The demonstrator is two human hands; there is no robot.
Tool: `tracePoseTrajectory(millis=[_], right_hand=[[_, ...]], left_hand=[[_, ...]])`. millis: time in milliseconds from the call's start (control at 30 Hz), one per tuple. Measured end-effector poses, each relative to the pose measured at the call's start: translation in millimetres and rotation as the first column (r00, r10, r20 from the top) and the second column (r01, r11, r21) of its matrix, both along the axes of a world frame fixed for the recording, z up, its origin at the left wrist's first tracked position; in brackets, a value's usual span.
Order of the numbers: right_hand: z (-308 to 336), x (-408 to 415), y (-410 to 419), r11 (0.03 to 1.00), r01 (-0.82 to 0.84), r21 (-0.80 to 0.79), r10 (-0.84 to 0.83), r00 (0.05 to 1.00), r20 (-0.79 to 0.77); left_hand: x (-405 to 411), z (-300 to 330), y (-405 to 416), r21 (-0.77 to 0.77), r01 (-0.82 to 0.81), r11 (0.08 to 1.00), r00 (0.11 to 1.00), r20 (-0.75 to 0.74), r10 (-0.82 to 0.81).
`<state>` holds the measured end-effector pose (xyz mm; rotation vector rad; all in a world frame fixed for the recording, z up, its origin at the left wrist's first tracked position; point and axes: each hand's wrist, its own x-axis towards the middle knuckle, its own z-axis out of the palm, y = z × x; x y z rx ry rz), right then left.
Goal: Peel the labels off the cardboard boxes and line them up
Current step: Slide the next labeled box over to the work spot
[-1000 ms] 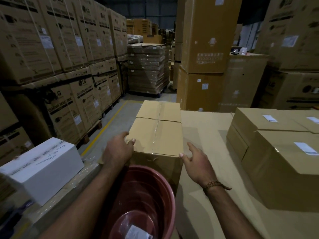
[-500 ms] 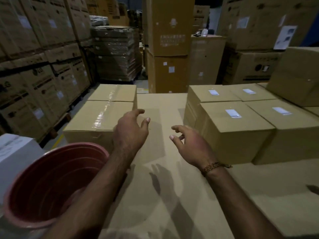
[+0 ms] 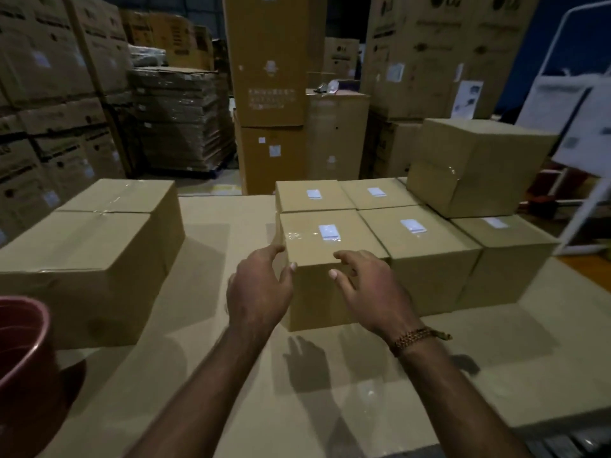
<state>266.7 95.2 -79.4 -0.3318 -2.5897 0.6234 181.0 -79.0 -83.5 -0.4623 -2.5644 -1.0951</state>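
We reach with both hands toward the near box [image 3: 317, 252], which stands at about 12 o'clock from us on the cardboard surface [image 3: 330, 391]. Our left hand [image 3: 261, 289] is at the box's left front corner, with the thumb tip at the top edge and the fingers spread; we cannot tell if the fingers touch the left side. Our right hand [image 3: 370, 289] is in front of the box's front face, the fingers loosely bent and apart, and it holds nothing. So both grips are apart. A bracelet [image 3: 413, 337] sits on the right wrist.

The near box has a white label [image 3: 329, 232] on its top, still stuck, with shiny tape [image 3: 294, 235] just beside it at 9 o'clock. Four more boxes with labels stand around it: one [image 3: 420, 239] touching at 3 o'clock, one [image 3: 506, 239] further at 3 o'clock, and two behind at 12 and 1 o'clock [image 3: 310, 196] [image 3: 380, 195]. A plain box [image 3: 472, 163] lies on top of this group at 2 o'clock, a little turned.

At 10 o'clock two boxes [image 3: 96, 246] without labels stand one behind the other, well apart from the near box. A red tub [image 3: 23, 352] is at 8 o'clock, at the edge of the view. Behind the surface we see tall stacks of cartons [image 3: 267, 61].
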Motion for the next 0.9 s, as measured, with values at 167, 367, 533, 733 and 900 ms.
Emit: tracePoseTrajectory(millis=[167, 367, 533, 733, 900], right_hand=[[15, 2, 57, 0.995, 0.094, -0.025, -0.096, 0.994, -0.057], [31, 12, 130, 0.980, 0.201, -0.013, -0.201, 0.973, -0.111], [36, 9, 204, 0.963, 0.268, -0.040, -0.271, 0.948, -0.166], [50, -4, 313, 0.961, 0.274, -0.034, -0.274, 0.934, -0.229], [63, -10, 406, 0.968, 0.245, -0.047, -0.249, 0.936, -0.251]], left_hand=[[-15, 20, 61, -0.008, 0.070, 0.998, 0.994, -0.084, -0.070], [-36, 44, 138, -0.066, 0.169, 0.983, 0.969, -0.171, -0.178], [-36, 54, 209, -0.119, 0.188, 0.975, 0.957, -0.200, -0.209], [-41, 65, 317, -0.109, 0.168, 0.980, 0.958, -0.216, -0.188], [-37, 74, 407, -0.086, 0.170, 0.982, 0.964, -0.192, -0.184]])
